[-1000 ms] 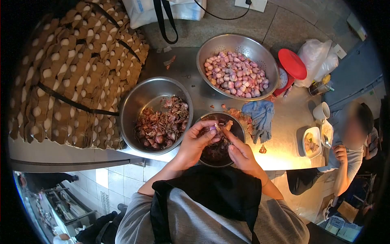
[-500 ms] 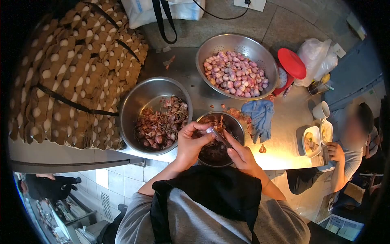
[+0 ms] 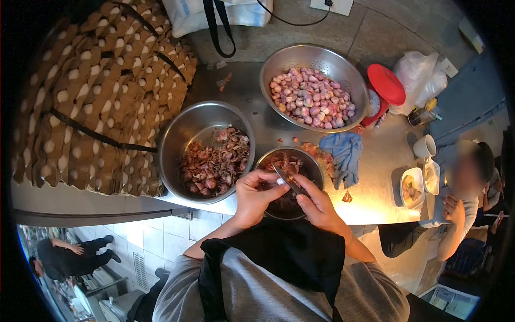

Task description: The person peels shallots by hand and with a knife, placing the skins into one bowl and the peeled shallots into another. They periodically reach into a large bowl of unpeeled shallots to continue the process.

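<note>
Over a small metal bowl (image 3: pixel 317 199) with reddish skins inside, my right hand (image 3: pixel 316 204) is closed on a small knife (image 3: pixel 285 177), its blade pointing up and left. My left hand (image 3: pixel 256 194) is pinched at the blade's left side, and what its fingertips hold is too small to name. To the left, a larger metal bowl (image 3: pixel 179 129) contains unpeeled shallots (image 3: pixel 209 166) with dry skins and roots. Behind my hands, a metal colander (image 3: pixel 268 86) contains peeled pink shallots (image 3: pixel 314 99).
Stacked egg trays (image 3: pixel 96 102) fill the left. A blue glove (image 3: pixel 343 153) lies among loose skins. Farther right are a red scale (image 3: pixel 385 86), a white mug (image 3: pixel 424 146) and a food container (image 3: pixel 412 188). A seated person (image 3: pixel 456 214) is at the right; another stands lower left.
The knife's blade has swung clear of my left fingertips and shows more. My hands have shifted slightly. The seated person's hand has risen from the containers towards the head.
</note>
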Motion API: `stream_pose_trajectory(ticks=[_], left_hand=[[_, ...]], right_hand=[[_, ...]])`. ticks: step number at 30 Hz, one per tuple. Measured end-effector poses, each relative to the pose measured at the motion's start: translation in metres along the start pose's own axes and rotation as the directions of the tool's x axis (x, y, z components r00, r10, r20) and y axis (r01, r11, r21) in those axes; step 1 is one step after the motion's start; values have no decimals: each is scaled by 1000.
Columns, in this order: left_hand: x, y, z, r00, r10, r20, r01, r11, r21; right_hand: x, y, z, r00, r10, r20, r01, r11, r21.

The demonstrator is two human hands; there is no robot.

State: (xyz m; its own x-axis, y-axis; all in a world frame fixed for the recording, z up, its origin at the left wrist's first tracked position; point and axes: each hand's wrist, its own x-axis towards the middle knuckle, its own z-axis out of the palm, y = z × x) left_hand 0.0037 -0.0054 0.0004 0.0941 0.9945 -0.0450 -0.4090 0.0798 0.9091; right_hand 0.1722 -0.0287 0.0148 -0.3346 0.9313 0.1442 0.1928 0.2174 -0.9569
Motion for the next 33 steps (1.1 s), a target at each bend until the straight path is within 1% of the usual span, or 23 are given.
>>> stream_pose_trajectory(ticks=[1,3,4,7,10,11,12,14,15,18,20,21,25,27,29,32,33], left_hand=[[0,0,-1,1000,9,7,-9,1000,-11],[3,9,1,991,-137,6,136,976,-171],[4,12,1,978,-210,15,207,946,-248],[3,10,-1,968,-233,90,246,947,-204],[-5,1,9,968,-219,123,225,974,-39],[-2,-4,5,979,-149,142,153,988,-19],[1,1,4,980,-155,122,164,985,-61],[7,18,5,983,-166,81,177,973,-148],[8,26,5,974,-205,93,217,965,-149],[8,24,-1,958,-267,104,284,931,-231],[9,20,2,953,-282,113,301,925,-231],[11,19,4,951,-285,117,305,924,-232],[8,15,8,959,-258,117,279,932,-232],[8,12,6,966,-227,126,249,947,-203],[8,9,4,975,-194,110,211,962,-171],[8,6,3,981,-168,99,181,973,-143],[8,5,4,982,-163,95,175,975,-137]], right_hand=[[0,-2,-1,1000,21,17,-21,1000,3],[-3,-5,-5,997,65,47,-65,998,6],[-4,-3,-5,997,57,47,-57,998,-1],[-2,4,-4,999,23,34,-23,1000,1],[3,5,-4,1000,-3,5,3,999,45],[4,3,-5,1000,0,10,-1,998,55],[5,1,-6,1000,3,15,-4,998,65],[-2,8,-6,995,102,8,-102,984,148],[-4,11,-6,988,151,12,-150,970,190],[-6,9,-9,990,127,-56,-117,981,153],[-12,9,-7,983,182,-33,-168,952,257],[-12,7,-5,984,175,-20,-164,951,262],[-6,-2,1,994,112,5,-111,980,165],[-4,-2,1,997,74,-5,-73,994,75],[-3,-2,1,1000,7,-20,-8,998,-57],[-3,-3,-1,996,79,-32,-82,992,-97],[-4,0,-1,994,107,-37,-108,993,-37]])
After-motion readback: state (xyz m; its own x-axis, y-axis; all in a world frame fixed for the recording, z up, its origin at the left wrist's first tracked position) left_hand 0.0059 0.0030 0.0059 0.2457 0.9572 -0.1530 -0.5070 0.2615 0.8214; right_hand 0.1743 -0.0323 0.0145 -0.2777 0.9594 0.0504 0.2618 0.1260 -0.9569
